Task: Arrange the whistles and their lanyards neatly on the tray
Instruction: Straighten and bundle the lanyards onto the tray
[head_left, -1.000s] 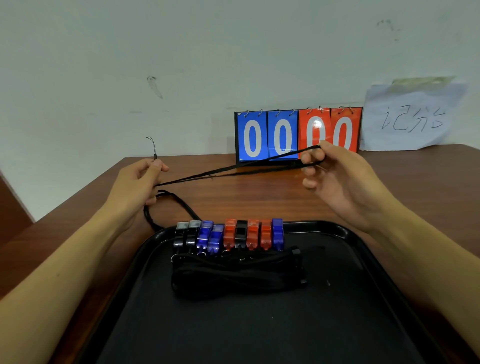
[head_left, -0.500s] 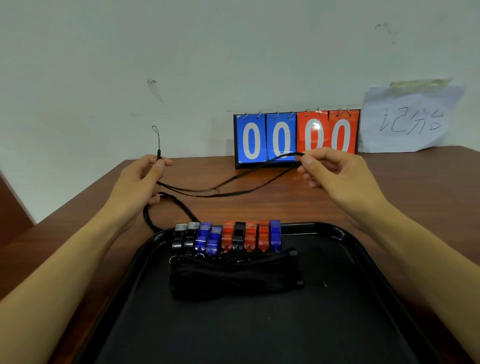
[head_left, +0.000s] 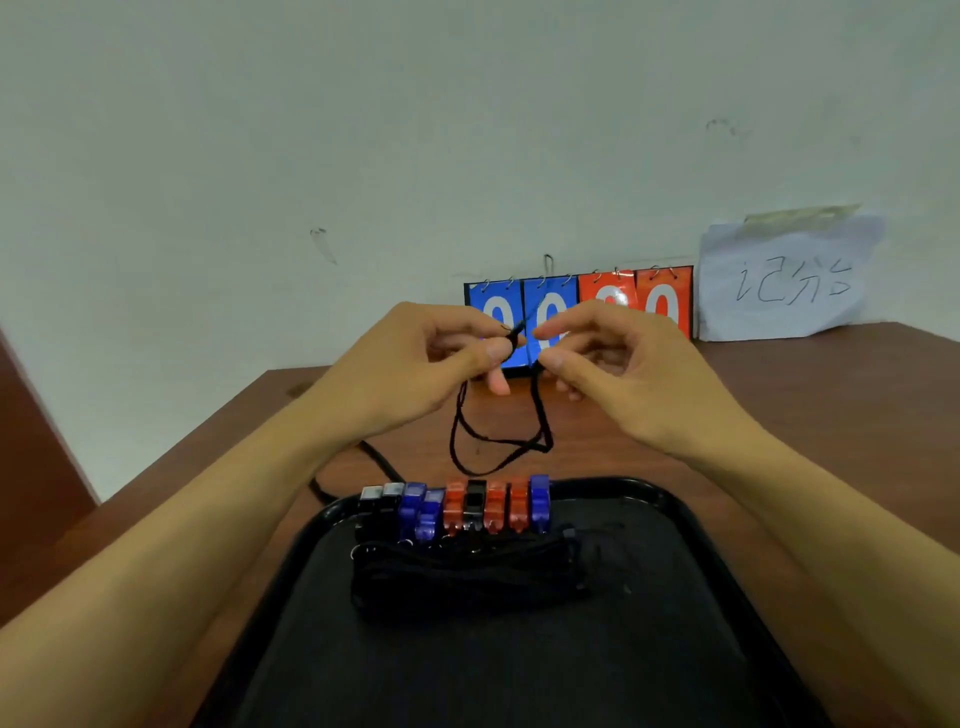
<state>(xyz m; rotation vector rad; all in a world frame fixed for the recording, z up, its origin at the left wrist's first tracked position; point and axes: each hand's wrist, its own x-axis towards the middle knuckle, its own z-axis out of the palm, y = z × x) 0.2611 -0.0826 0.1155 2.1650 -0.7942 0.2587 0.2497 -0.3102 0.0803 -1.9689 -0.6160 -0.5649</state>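
Both hands meet above the desk (head_left: 831, 395), left hand (head_left: 415, 364) and right hand (head_left: 623, 358) each pinching an end of a black lanyard (head_left: 498, 441) whose doubled loop hangs straight below. Nearer the person, the tray (head_left: 670, 499) holds a side-to-side whistle row (head_left: 457, 504) over bundled cords (head_left: 467, 577); a scoreboard (head_left: 665, 296) stands beyond.

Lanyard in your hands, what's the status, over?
Left hand and right hand both pinching the black lanyard, loop hanging over the table. Nine whistles lined up on the tray. Nothing in the way.
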